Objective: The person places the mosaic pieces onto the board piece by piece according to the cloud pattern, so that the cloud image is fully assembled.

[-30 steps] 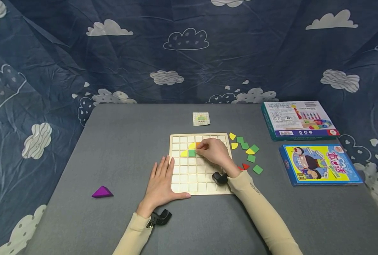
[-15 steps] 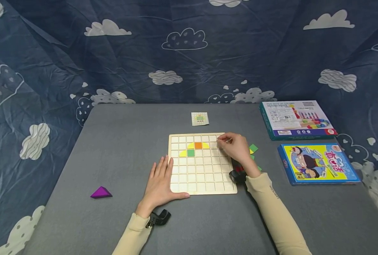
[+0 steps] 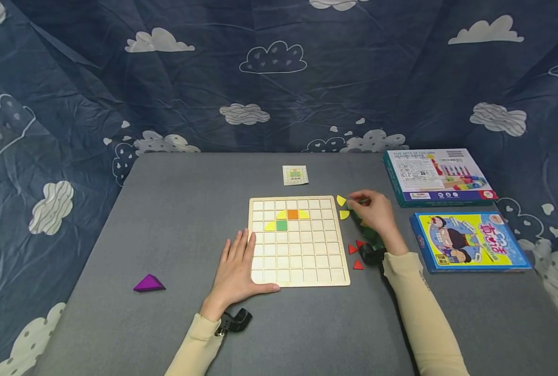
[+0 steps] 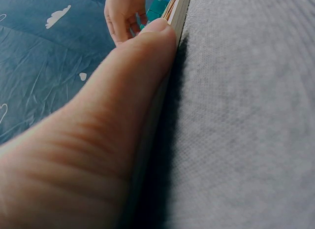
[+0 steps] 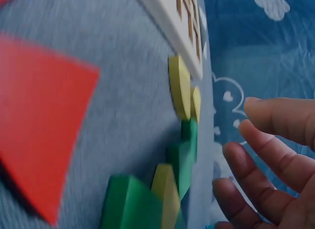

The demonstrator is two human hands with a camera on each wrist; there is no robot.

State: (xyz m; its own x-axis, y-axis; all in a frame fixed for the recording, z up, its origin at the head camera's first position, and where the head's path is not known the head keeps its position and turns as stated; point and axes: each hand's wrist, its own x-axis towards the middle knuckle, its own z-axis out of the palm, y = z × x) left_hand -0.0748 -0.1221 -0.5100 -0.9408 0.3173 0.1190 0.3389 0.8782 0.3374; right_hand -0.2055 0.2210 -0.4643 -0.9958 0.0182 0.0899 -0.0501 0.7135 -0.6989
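Note:
My left hand [image 3: 234, 271] lies flat at the near left corner of the wooden grid board [image 3: 307, 249], fingers straight along its left side and thumb at the front edge. Set in the board are an orange square [image 3: 292, 214], a green square [image 3: 281, 225] and yellow quarter-circles [image 3: 303, 214]. To the right of the board, my right hand [image 3: 375, 211] hovers over the loose pieces. In the right wrist view its thumb and fingers are apart, with nothing between them. Near it lie loose yellow quarter-circles [image 5: 179, 88] and green squares [image 5: 128, 202], partly hidden by the hand in the head view.
Red triangles [image 3: 358, 265] lie right of the board. A small pattern card [image 3: 295, 175] lies behind it. Two boxes, one white-topped [image 3: 441, 175] and one blue and yellow [image 3: 469, 241], are at the right. A purple pyramid-like block [image 3: 149, 283] sits far left.
My right hand has moved right, off the board to above the loose pieces, uncovering the orange square and the yellow quarter-circle beside it. The left hand has stayed put.

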